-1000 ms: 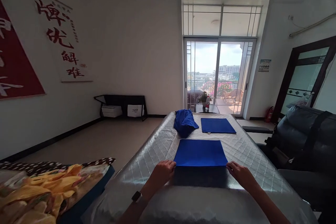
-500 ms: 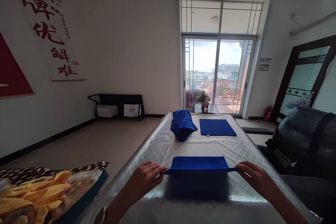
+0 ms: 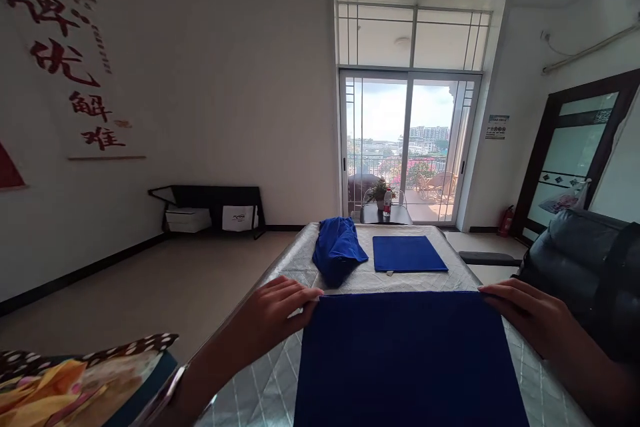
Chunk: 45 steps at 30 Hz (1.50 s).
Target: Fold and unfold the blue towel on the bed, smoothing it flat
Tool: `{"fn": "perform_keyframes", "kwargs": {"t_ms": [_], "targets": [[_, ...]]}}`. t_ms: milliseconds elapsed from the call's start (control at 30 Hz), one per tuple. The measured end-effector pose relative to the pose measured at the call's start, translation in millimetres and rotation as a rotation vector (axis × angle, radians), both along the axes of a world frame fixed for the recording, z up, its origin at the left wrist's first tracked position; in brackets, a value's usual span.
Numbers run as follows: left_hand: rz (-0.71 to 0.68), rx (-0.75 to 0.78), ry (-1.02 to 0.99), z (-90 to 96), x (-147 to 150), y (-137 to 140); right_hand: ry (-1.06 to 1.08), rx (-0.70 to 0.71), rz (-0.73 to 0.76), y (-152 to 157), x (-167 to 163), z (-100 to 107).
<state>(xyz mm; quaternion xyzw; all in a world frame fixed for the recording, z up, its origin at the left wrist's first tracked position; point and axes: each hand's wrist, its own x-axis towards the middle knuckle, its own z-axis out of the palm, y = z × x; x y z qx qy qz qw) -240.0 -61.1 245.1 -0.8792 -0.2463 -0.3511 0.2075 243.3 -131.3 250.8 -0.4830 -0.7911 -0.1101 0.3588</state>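
A stiff-looking dark blue fabric panel rises in front of me, its broad face toward the camera and its lower part cut off by the frame. My left hand pinches its upper left corner, fingers on top. At the upper right corner, my right hand grips the same edge. Beyond the panel, a crumpled blue cloth bundle lies on the table's silvery quilted cover. A flat blue rectangular piece rests to the right of the bundle, with a small pale tab at its near edge.
Yellow and patterned fabric is heaped at the lower left. A black chair stands on the right. Past the table's far end are a small dark table with a plant and bottle, and sliding glass doors. A low black shelf lines the wall.
Both hands have lifted the blue panel's edge and moved farther apart in view. Its broad face now fills the lower middle, where before it appeared low and nearly edge-on. My view has shifted slightly.
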Motion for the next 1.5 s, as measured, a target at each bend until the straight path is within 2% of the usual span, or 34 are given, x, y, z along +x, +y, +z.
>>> {"fn": "perform_keyframes", "kwargs": {"t_ms": [100,167,267,333,400,467,500,533,600,667,800,867,933,1000,1167,1300,1500], "targets": [[0.068,-0.178,0.091,-4.6,31.7,65.9,0.006,-0.133,-0.028,64.3,21.2,-10.9],[0.184,-0.297,0.145,4.3,58.0,116.5,-0.018,-0.177,-0.065,118.5,34.3,-7.8],[0.343,-0.365,0.131,34.8,97.8,193.0,-0.028,-0.132,-0.174,203.2,49.8,16.8],[0.432,-0.326,0.016,55.8,120.7,237.9,0.013,-0.067,-0.259,253.5,58.4,39.3],[0.489,-0.256,-0.133,66.9,139.2,274.8,0.070,0.017,-0.319,294.7,67.3,56.3],[0.494,-0.186,-0.236,61.3,154.1,303.2,0.121,0.079,-0.338,326.8,76.9,59.3],[0.474,-0.162,-0.252,51.3,160.7,314.5,0.138,0.092,-0.335,339.9,82.0,53.5],[0.448,-0.148,-0.246,36.4,167.1,323.8,0.148,0.089,-0.327,351.3,87.0,42.2],[0.394,-0.143,-0.202,-6.2,180.2,336.8,0.161,0.064,-0.323,369.6,96.7,2.9],[0.354,-0.167,-0.142,-61.4,193.9,342.9,0.183,0.032,-0.341,382.3,105.4,-55.3],[0.345,-0.299,0.006,-172.9,216.5,344.9,0.255,-0.096,-0.354,391.9,120.8,-187.4],[0.355,-0.393,0.100,-209.8,221.5,345.5,0.267,-0.162,-0.332,390.6,127.0,-234.8],[0.368,-0.442,0.155,-228.0,222.2,346.7,0.254,-0.196,-0.326,386.9,130.9,-259.6],[0.376,-0.444,0.174,-231.9,220.6,347.8,0.222,-0.201,-0.345,382.8,132.0,-265.5],[0.369,-0.437,0.156,-225.8,215.7,347.5,0.067,-0.182,-0.387,373.4,127.5,-253.8],[0.357,-0.396,0.124,-227.6,212.4,346.6,-0.007,-0.156,-0.411,366.9,122.2,-249.1],[0.333,-0.424,0.160,-228.9,209.0,346.7,-0.130,-0.243,-0.430,363.2,118.6,-246.2]]}}
